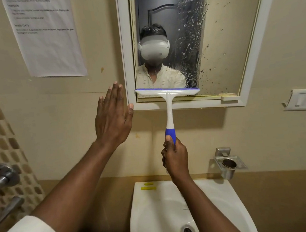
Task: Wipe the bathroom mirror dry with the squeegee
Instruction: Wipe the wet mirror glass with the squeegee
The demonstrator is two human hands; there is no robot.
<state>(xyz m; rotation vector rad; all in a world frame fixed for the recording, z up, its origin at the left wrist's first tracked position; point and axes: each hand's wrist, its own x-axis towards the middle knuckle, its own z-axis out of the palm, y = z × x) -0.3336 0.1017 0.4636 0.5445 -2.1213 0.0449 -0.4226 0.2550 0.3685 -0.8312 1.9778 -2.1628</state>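
The mirror [221, 42] hangs in a white frame on the wall ahead. Its left strip looks wiped, while the middle and right parts carry water drops and streaks. The squeegee [168, 100] is white with a blue grip and blue blade edge; its blade lies against the glass at the mirror's bottom left. My right hand [174, 157] grips the blue handle from below. My left hand [112, 115] is raised with straight fingers beside the frame's lower left corner, holding nothing; whether it touches the wall I cannot tell.
A white sink [174, 205] sits below, with yellow bits on its back ledge. A steel cup holder [229, 164] is fixed at the right, a switch plate [304, 100] above it. A paper sheet [47, 36] hangs left; taps [1, 177] are at far left.
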